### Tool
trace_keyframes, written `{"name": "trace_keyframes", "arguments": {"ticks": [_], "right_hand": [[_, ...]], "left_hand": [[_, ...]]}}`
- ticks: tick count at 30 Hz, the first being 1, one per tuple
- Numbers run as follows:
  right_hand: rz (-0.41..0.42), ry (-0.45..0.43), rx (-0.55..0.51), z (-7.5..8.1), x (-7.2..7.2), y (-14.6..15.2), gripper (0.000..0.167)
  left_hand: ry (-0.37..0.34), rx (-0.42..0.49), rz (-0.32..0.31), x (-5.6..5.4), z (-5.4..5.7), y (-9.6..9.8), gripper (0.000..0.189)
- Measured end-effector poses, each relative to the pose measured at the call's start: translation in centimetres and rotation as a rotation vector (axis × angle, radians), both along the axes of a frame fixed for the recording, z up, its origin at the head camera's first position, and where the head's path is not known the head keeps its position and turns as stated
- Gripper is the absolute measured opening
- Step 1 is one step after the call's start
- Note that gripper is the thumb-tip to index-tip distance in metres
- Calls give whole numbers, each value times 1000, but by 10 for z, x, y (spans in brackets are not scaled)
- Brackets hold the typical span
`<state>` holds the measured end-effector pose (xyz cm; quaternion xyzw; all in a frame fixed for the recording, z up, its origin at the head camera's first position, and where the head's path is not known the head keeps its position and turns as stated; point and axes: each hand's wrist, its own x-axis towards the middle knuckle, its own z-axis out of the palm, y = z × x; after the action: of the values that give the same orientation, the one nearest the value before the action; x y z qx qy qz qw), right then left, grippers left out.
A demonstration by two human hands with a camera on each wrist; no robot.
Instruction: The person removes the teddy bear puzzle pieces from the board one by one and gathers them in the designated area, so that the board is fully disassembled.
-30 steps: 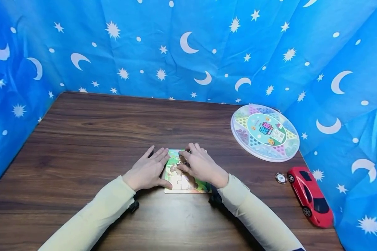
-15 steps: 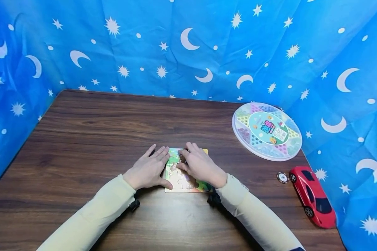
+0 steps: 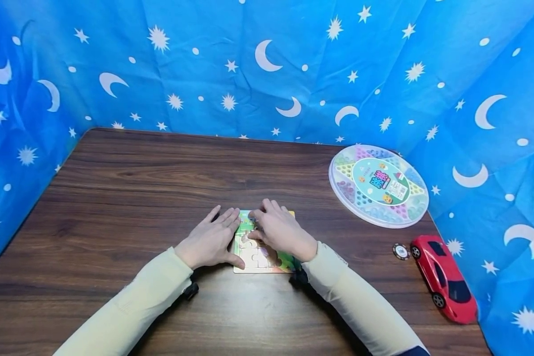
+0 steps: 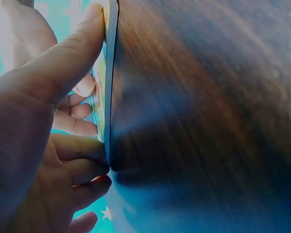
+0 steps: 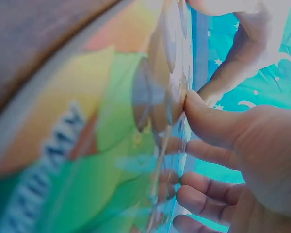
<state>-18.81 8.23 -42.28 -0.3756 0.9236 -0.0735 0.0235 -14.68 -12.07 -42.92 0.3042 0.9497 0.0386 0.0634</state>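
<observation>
Since a second ago the right hand (image 3: 281,233) has slid slightly left over the flat, colourful cardboard jigsaw board (image 3: 261,261) at lower centre — fingers curled, pressing pieces. Left hand (image 3: 210,241) lies flat, bracing its edge. Light, thin, bendable — best lifted by its edges.

A play corner: wooden table (image 3: 160,178), starry blue cloth backdrop (image 3: 267,69), toy car (image 3: 445,279), marble board game (image 3: 378,185).
</observation>
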Motion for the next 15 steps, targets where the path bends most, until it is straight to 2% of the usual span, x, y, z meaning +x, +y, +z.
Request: {"name": "trace_keyframes", "arguments": {"ticks": [7,15], "right_hand": [[-19,-58,-10,2,-6,-7,47],[-101,-260,-48,0,-13,-9,43]], "left_hand": [[3,9,10,0,1,-1,112],[-2,19,5,-1,-1,0,113]]}}
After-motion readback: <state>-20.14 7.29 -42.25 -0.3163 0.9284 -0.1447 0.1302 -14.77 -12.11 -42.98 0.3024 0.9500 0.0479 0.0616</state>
